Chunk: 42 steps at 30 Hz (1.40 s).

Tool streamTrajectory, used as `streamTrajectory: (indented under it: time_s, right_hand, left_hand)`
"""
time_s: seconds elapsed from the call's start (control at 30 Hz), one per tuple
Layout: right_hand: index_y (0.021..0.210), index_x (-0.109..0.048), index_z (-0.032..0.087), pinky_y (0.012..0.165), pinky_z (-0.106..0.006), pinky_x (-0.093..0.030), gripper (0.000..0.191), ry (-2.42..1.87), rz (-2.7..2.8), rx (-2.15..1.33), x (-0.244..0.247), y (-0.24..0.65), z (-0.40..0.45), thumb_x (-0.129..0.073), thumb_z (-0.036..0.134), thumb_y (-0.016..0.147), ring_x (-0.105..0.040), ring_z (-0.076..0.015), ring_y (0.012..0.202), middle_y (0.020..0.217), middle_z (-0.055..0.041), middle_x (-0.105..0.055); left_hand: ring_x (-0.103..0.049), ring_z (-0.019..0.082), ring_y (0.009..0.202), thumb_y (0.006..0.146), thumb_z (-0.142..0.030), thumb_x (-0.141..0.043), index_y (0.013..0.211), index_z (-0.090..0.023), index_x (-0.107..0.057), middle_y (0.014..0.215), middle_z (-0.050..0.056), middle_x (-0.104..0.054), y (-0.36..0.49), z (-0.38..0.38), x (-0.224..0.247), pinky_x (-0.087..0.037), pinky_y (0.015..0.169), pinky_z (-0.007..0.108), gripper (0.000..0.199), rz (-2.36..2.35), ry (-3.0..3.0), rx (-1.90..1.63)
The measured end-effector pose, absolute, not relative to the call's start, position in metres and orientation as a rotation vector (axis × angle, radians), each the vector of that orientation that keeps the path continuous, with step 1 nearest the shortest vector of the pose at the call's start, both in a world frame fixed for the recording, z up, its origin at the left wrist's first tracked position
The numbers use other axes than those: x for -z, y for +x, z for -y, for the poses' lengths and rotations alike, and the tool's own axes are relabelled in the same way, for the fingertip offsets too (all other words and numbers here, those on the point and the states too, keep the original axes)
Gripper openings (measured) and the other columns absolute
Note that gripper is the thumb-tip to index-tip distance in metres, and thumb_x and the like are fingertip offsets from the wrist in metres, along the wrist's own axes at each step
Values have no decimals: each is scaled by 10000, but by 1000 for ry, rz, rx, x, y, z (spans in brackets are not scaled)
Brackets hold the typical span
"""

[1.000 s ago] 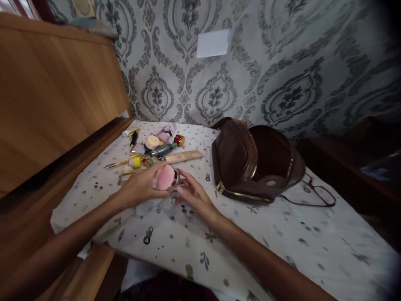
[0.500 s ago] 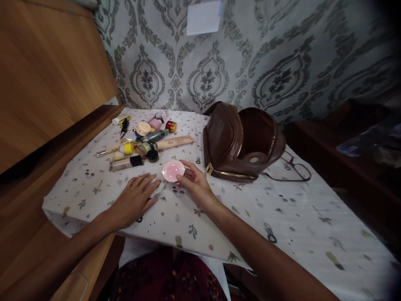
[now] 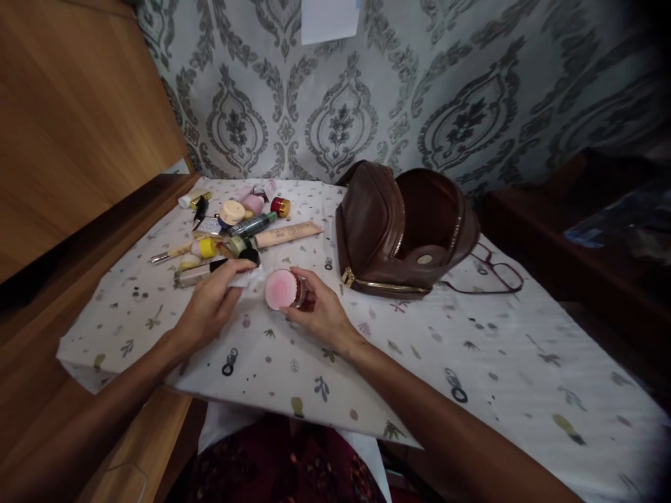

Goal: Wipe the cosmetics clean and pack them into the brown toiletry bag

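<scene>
My right hand [image 3: 322, 311] is closed around the side of a small round jar with a pink top [image 3: 281, 290]. The jar is tilted so its pink face points toward me, just above the cloth. To its left, my left hand [image 3: 212, 297] is closed with fingertips and thumb together. A thin whitish piece [image 3: 245, 278] shows at those fingers; its kind is unclear. Just beyond the left fingers are a black round lid [image 3: 250, 256] and a bottle with a black cap [image 3: 191, 277], partly covered by the hand.
Several cosmetics lie at the back left, among them a beige tube [image 3: 288, 234], a dark green tube [image 3: 252, 226] and a red-gold jar [image 3: 281, 207]. An unzipped brown bag [image 3: 367, 223] stands right of centre, beside red-framed glasses [image 3: 487, 288]. A wooden panel [image 3: 89, 98] borders the left.
My left hand has lifted from lying flat and closed its fingers, moving toward the cosmetics. My right hand has tipped the pink jar, showing its side. The view has shifted slightly.
</scene>
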State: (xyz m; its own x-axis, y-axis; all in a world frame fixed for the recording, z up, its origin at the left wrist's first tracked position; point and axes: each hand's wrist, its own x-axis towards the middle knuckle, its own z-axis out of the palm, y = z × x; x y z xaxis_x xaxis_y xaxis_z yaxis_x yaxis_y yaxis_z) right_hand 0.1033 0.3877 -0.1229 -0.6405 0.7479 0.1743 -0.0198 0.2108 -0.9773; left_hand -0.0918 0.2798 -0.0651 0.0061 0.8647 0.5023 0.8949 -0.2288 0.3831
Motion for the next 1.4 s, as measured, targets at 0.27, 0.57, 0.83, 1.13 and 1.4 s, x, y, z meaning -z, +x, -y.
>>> streamTrajectory:
  time_s: [0.27,0.57,0.83,1.13,1.4]
  right_hand:
    - [1324,-526,195,899,-367,-539,706,-680,1797,-1530,122,105,-390,-808,347,695,-651,-207,972,1099,-72,-686]
    - [1363,-539,237,929,-371,-544,803,-646,1780,-1527,130,106,-394,-873,302,636,-641,-245,1078,1180,-75,-668]
    - [1434,-463,222,934,-401,-542,825,-693,1852,-1497,129,108,-391,-806,230,683,-646,-255,1069,1201,-83,-660]
    - [1316,-500,238,847,-355,-533,704,-716,1873,-1438,120,109,-388,-774,191,670,-640,-228,960,1069,-40,-670]
    - [1238,-522,253,859,-355,-507,555,-690,1957,-1292,112,110,-383,-775,302,746,-642,-218,946,1084,-36,-672]
  left_hand:
    - [-598,201,1058,950,-143,-469,1238,-183,-570,1144,115,-587,-73,-301,91,-540,915,333,308,1568,-2392,876]
    - [-465,265,1350,933,-56,-325,1535,-260,-238,1443,146,-457,-88,-281,84,-502,1039,450,642,1681,-2585,545]
    - [-607,218,1038,976,-120,-386,1237,-169,-548,1146,117,-628,-90,-299,70,-551,860,357,312,1481,-2518,487]
    - [-572,192,913,981,-151,-451,1203,-158,-577,1038,96,-647,-78,-315,68,-507,804,325,255,1369,-2587,692]
    - [-576,192,888,991,-172,-405,1144,-153,-637,972,88,-633,-75,-329,67,-502,774,317,279,1430,-2503,744]
